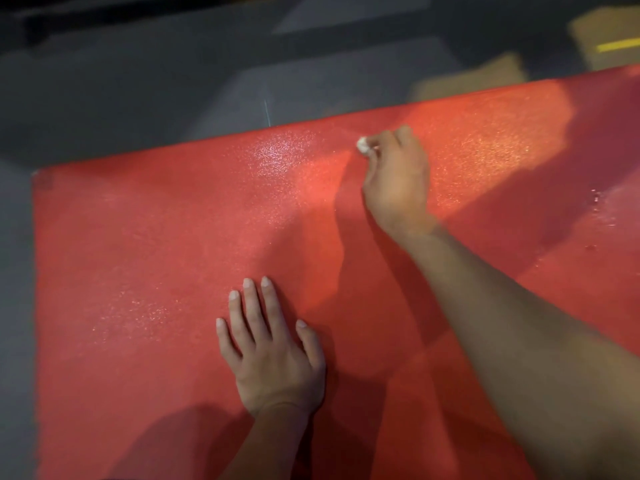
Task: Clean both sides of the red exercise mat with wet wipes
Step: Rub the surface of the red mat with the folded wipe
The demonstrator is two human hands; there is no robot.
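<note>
Two bare hands work on a red exercise mat point(138, 254) spread flat on a grey floor point(104, 98).

Going from the left: the mat's left end and far corner lie on the grey floor, and its textured surface glistens in patches. The left hand point(273, 355) rests palm-down on the mat near the lower middle, its fingers point(252, 306) straight and slightly spread, thumb out to the side. Farther right and close to the mat's far edge, the right hand point(398, 178) reaches out on an extended arm, fingers curled round a small balled white wet wipe point(363, 145) that peeks out at the fingertips and touches the mat. At the upper right, beyond the mat, blurred brown cardboard point(602, 39) with a yellow stripe lies on the floor.
</note>
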